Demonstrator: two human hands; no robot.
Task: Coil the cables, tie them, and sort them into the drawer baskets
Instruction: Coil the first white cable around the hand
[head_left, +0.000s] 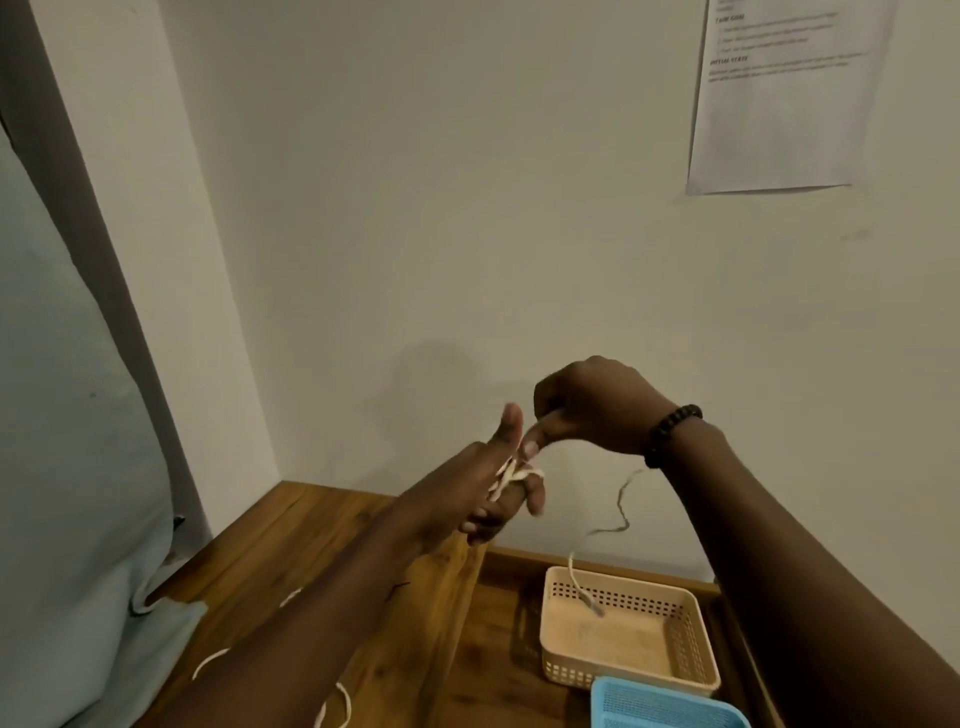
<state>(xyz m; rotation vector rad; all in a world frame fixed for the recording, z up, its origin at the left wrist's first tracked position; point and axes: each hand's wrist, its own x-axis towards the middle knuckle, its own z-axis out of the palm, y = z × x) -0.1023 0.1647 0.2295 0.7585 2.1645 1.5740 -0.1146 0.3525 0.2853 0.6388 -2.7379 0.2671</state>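
Observation:
A white cable (511, 475) is wound in loops around the fingers of my left hand (483, 483), which is raised above the wooden top with fingers partly extended. My right hand (587, 405) sits just above and to the right, fingers curled, pinching the cable beside the left fingers. The free end of the cable (621, 512) trails blurred down to the right and drops into the beige basket (691, 644). A blue basket (670, 709) lies in front of the beige one, both in the open drawer (504, 649).
More white cable (337, 701) lies in loops on the wooden top (311, 530) under my left forearm. A pale cloth (78, 467) hangs at the left. The wall is close behind, with a printed sheet (779, 98) taped at upper right.

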